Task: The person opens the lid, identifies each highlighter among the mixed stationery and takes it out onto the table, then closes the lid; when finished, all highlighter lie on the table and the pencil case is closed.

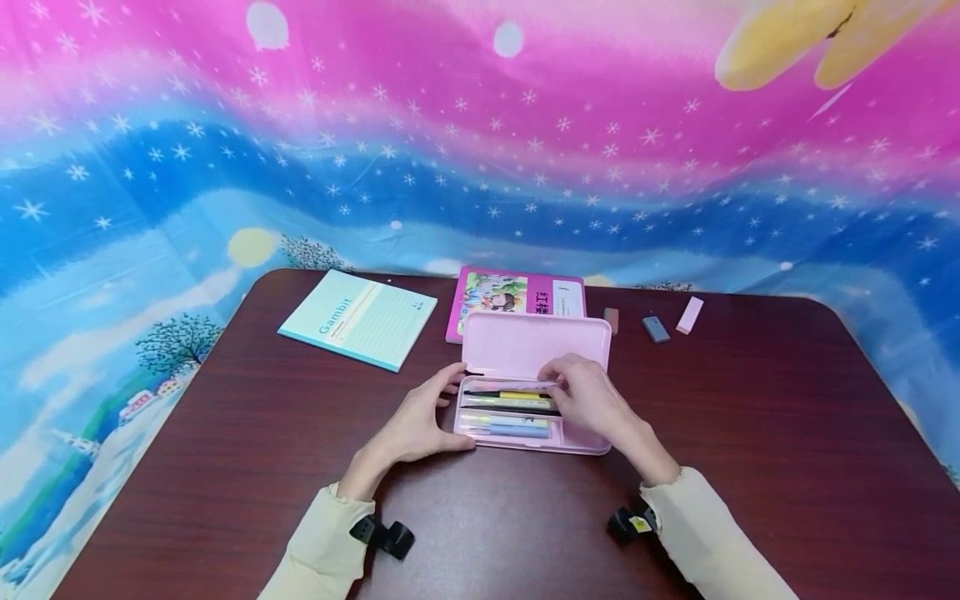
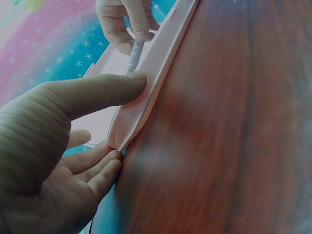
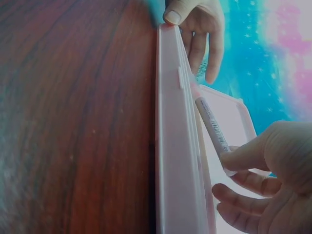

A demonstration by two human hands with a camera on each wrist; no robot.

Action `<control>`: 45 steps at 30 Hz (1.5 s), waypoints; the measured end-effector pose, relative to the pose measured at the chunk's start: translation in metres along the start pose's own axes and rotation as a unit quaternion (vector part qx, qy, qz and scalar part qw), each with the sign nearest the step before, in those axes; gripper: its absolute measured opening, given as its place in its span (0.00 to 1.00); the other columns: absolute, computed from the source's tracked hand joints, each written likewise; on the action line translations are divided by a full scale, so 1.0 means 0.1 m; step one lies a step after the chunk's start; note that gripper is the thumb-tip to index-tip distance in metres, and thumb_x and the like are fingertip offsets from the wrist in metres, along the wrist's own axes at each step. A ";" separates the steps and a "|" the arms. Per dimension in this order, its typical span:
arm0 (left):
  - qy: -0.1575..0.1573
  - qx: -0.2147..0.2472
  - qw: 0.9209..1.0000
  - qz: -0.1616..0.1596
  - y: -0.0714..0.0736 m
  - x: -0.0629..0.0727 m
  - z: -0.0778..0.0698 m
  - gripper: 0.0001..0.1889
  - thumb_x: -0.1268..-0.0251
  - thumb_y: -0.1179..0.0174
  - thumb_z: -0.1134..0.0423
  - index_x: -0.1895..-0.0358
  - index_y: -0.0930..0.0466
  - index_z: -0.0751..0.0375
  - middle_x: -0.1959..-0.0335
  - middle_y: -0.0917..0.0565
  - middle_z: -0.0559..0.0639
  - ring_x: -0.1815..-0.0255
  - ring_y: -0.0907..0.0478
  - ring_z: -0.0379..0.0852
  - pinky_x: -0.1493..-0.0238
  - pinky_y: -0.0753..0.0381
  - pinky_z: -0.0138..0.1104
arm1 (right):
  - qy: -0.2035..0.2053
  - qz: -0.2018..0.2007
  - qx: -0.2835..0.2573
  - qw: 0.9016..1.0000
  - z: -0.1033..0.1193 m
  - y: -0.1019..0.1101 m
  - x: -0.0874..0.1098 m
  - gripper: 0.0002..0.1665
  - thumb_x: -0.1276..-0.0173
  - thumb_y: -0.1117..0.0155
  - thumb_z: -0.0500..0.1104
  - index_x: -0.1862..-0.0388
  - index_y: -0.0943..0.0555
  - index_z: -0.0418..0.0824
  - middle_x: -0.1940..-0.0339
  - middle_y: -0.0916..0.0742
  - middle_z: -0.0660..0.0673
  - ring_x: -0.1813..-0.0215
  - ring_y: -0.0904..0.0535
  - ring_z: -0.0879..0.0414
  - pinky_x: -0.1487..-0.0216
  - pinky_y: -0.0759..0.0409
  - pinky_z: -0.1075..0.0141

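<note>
A pink pencil case (image 1: 585, 440) lies with its lid (image 1: 536, 343) raised on the dark wooden table. My left hand (image 1: 414, 423) holds the case's left end, its thumb at the front corner and its fingers near the back corner. Between the thumb and fingers of my right hand (image 1: 588, 396) is a slim pale pen (image 3: 213, 124) with a barcode, tilted over the rear of the case. In front of that pen lie a yellow-and-black pen or pencil (image 1: 517, 395) and a dark slim one. Blue-and-white pens (image 1: 510, 427) fill the front compartment.
A mint notebook (image 1: 360, 321) lies at the back left. Behind the lid is a magenta picture book (image 1: 517, 292). To the right sit a brownish block (image 1: 612, 320), a grey-blue block (image 1: 656, 328) and a pale pink block (image 1: 690, 315). A printed cloth hangs behind the table.
</note>
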State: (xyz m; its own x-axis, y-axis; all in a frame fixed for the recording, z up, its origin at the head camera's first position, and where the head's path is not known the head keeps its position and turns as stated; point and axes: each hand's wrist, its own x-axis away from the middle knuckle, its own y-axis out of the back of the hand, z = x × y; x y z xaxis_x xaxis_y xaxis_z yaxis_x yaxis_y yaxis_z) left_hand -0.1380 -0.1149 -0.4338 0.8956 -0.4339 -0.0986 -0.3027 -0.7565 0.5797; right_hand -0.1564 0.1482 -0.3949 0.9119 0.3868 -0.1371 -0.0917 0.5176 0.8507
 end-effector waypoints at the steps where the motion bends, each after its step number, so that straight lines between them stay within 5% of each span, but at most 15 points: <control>1: 0.000 0.000 1.000 0.000 0.00 0.00 0.00 0.52 0.61 0.22 0.63 0.28 0.42 0.62 0.39 0.27 0.56 0.43 0.29 0.49 0.43 0.26 0.43 | 0.005 -0.005 0.004 1.000 0.00 0.00 0.00 0.07 0.40 0.35 0.30 0.63 0.16 0.36 0.66 0.16 0.44 0.64 0.23 0.53 0.57 0.20 0.57; 11: -0.003 -0.001 1.000 0.002 0.00 0.00 0.01 0.52 0.61 0.21 0.62 0.29 0.42 0.62 0.39 0.27 0.55 0.43 0.29 0.48 0.43 0.25 0.43 | 0.014 -0.029 -0.057 0.998 -0.13 0.04 0.05 0.05 0.40 0.33 0.34 0.64 0.17 0.39 0.68 0.15 0.47 0.68 0.22 0.57 0.63 0.20 0.62; 27: -0.013 -0.003 1.000 -0.001 0.00 0.00 0.02 0.52 0.61 0.22 0.62 0.29 0.42 0.62 0.39 0.27 0.56 0.43 0.28 0.49 0.44 0.25 0.43 | -0.014 -0.074 -0.207 0.975 -0.31 0.20 0.11 0.05 0.37 0.33 0.36 0.63 0.15 0.36 0.66 0.13 0.44 0.64 0.19 0.56 0.61 0.19 0.66; 31: -0.011 -0.004 1.000 0.000 -0.01 0.00 0.02 0.52 0.61 0.22 0.62 0.28 0.43 0.61 0.39 0.27 0.56 0.43 0.28 0.49 0.44 0.25 0.43 | -0.032 -0.072 -0.262 0.962 -0.36 0.25 0.13 0.08 0.36 0.34 0.36 0.60 0.16 0.33 0.63 0.14 0.42 0.63 0.19 0.59 0.60 0.20 0.69; 39: -0.015 -0.002 1.000 0.000 -0.02 -0.01 0.02 0.53 0.61 0.21 0.61 0.28 0.43 0.61 0.40 0.27 0.55 0.43 0.29 0.49 0.44 0.25 0.43 | -0.054 -0.057 -0.405 0.911 -0.45 0.35 0.20 0.13 0.34 0.39 0.32 0.56 0.23 0.21 0.66 0.14 0.48 0.64 0.17 0.57 0.58 0.17 0.65; 45: -0.014 -0.005 1.000 -0.003 -0.01 0.00 0.03 0.53 0.61 0.21 0.62 0.28 0.43 0.62 0.40 0.27 0.54 0.43 0.29 0.48 0.44 0.25 0.43 | -0.066 -0.051 -0.393 0.916 -0.53 0.38 0.30 0.14 0.34 0.38 0.32 0.55 0.24 0.20 0.66 0.14 0.49 0.63 0.16 0.56 0.58 0.16 0.64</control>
State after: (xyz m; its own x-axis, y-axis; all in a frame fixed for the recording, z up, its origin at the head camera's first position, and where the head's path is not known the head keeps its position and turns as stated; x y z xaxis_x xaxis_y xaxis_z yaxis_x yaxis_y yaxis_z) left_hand -0.1384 -0.1154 -0.4366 0.8876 -0.4436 -0.1244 -0.2946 -0.7540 0.5872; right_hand -0.1539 0.2203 -0.3935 0.9674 0.2373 -0.0885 -0.2160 0.9555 0.2010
